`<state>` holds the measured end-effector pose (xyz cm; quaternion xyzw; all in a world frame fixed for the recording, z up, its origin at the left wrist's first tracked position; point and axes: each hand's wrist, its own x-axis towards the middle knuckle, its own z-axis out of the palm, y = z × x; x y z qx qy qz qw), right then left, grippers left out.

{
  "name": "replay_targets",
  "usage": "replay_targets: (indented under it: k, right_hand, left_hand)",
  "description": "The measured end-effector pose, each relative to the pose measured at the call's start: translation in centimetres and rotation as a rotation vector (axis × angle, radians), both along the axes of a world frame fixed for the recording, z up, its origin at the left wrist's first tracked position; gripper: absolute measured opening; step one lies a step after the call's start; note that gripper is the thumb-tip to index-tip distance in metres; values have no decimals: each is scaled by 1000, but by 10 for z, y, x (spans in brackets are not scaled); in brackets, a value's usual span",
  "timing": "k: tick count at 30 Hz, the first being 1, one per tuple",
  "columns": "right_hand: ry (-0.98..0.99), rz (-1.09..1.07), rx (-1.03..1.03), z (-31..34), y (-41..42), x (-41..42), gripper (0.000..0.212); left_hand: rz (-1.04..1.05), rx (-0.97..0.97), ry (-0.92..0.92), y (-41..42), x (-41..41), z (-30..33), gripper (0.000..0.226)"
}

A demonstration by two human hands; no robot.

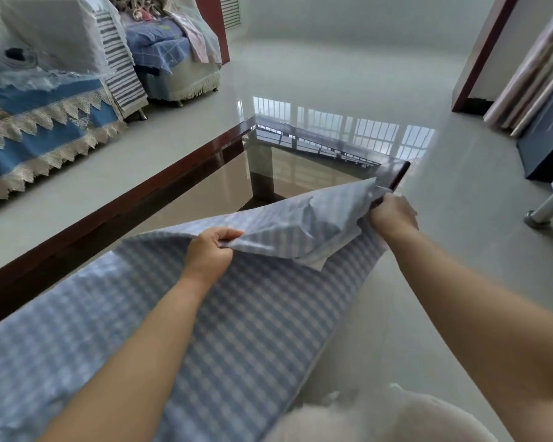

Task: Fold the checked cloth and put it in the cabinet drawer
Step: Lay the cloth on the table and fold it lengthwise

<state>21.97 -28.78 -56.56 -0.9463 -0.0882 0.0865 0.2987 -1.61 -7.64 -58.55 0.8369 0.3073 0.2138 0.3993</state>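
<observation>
Glass table bears checked cloth, both hands' grips pinching its folded-back edge.

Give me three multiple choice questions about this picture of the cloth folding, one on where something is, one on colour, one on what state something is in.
1. Where does the checked cloth lie?
A. on the glass-topped table
B. in a drawer
C. on the sofa

2. What colours are its checks?
A. red and black
B. blue and white
C. green and yellow

3. What are the left hand and right hand doing?
A. both resting flat and open
B. both pinching a lifted edge of the cloth
C. only the right one holding it

Answers: 1 A, the cloth is spread across the table's near end; 2 B, pale blue and white squares show; 3 B, each hand grips the raised far edge, its paler underside showing.
</observation>
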Motion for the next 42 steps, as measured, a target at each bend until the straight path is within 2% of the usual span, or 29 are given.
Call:
replay_targets:
  k: [3,5,7,9,11,13,15,16,18,20,24,27,30,33,36,38,40,42]
  right_hand:
    - [-12,98,46,-13,-17,-39,37]
    - [-34,159,198,-26,-26,-71,32]
    - [68,183,464,-26,-28,-98,20]
    - [206,216,674,-17,-28,-111,20]
    - [361,220,856,-4,-26,-111,24]
    - [430,197,972,10,-23,-114,21]
    - [303,177,952,14,-20,-122,17]
    - [227,182,923,14,-19,-126,16]
    - [129,255,891,12,-20,-132,15]
    - [72,355,860,12,-22,-132,6]
    - [-78,542,698,11,-16,-127,46]
    - [-323,628,365,11,-2,-122,62]
    - [-428,510,221,24,12,-115,46]
    - [-512,572,145,28,16,-113,23]
    - [-341,629,100,20,5,-112,22]
    - [-90,671,81,13,-4,-109,27]
    - [142,669,167,11,-9,-108,30]
    - [151,677,166,11,-6,-109,30]
  left_hand:
    - [38,85,150,-15,-20,-13,42]
    - [40,98,221,-22,-27,-18,44]
    - [43,47,212,-26,-28,-17,40]
    - [78,17,186,-27,-27,-12,33]
    - [89,124,266,-26,-26,-8,31]
    - [85,304,450,-28,-25,-6,35]
    - [93,428,579,-35,-23,-8,43]
    - [81,495,584,-38,-21,-12,45]
    - [40,593,485,-41,-19,-22,34]
    - [21,542,385,-44,-21,-34,22]
    - [21,523,290,-49,-27,-51,24]
    - [4,530,233,-50,-27,-51,21]
    - [-12,526,169,-51,-29,-48,15]
    - [-34,492,149,-53,-31,-46,29]
    - [-18,452,177,-48,-30,-51,24]
    - [-6,431,187,-46,-28,-54,30]
    - [-6,432,191,-46,-28,-54,30]
    - [-1,433,194,-44,-28,-55,30]
